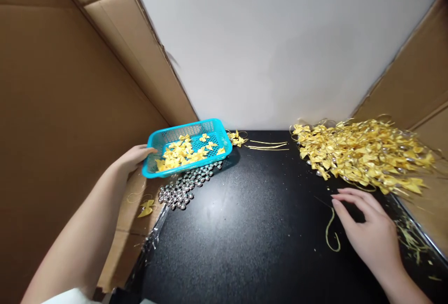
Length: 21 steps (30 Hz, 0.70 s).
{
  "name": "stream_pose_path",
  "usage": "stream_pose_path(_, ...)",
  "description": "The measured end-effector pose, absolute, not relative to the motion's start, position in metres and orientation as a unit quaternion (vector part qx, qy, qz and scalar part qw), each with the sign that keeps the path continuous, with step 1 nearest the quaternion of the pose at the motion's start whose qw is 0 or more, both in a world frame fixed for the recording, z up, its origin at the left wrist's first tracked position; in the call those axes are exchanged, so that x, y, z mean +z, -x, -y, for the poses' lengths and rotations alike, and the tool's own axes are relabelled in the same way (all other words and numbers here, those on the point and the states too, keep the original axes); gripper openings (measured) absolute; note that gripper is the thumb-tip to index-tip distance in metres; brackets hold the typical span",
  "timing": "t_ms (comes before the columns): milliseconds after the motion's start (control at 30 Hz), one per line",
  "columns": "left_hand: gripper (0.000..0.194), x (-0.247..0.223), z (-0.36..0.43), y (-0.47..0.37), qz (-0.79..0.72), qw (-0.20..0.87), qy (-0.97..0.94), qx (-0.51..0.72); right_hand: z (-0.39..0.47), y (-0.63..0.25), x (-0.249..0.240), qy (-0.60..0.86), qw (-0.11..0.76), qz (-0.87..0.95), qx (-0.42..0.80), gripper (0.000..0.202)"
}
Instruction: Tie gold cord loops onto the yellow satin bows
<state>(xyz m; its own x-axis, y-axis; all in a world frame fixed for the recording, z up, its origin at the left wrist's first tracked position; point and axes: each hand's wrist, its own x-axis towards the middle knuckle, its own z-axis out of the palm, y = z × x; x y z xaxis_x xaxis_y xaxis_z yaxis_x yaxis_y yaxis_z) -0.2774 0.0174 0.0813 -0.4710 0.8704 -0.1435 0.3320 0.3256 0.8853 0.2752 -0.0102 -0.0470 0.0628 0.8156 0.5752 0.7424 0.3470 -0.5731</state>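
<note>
My left hand [137,155] grips the left end of a turquoise basket [224,132], which is tilted. Inside the basket lie yellow ribbon bows [182,152]. Under and in front of it, silver beads [178,191] are spread on the black table [231,248]. At the right, my right hand [367,222] pinches a thin needle with thumb and index finger. A yellow-green cord [329,229] hangs from it in a curl. Just beyond this hand is a big pile of yellow bows with cords and beads [357,155].
Several straight gold cords [269,146] lie at the table's back edge beside a few bows [238,138]. Cardboard walls [87,61] stand at both sides, a pale wall [273,52] behind. Cord scraps [413,238] lie at the right edge; one bow [146,208] is at the left.
</note>
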Motion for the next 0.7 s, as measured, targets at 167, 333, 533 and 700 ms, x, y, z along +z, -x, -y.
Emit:
stream_pose_path(167,0.033,0.122,-0.018,0.261,-0.767,0.203,-0.359,0.49,0.013,-0.274,-0.046,0.573,0.472,0.668,0.059,0.018)
stream_pose_path(333,0.039,0.156,0.005,0.211,-0.742,0.093,-0.427,0.509,0.014,-0.271,-0.042,0.566,0.482,0.665,0.07,0.014)
stream_pose_path(533,0.039,0.164,0.001,0.168,-0.752,0.1,-0.452,0.47,0.016,-0.27,-0.039,0.56,0.492,0.661,0.08,0.012)
stream_pose_path(700,0.034,0.156,-0.01,0.174,-0.751,0.085,-0.458,0.468,0.016,-0.271,-0.037,0.557,0.498,0.66,0.076,0.009)
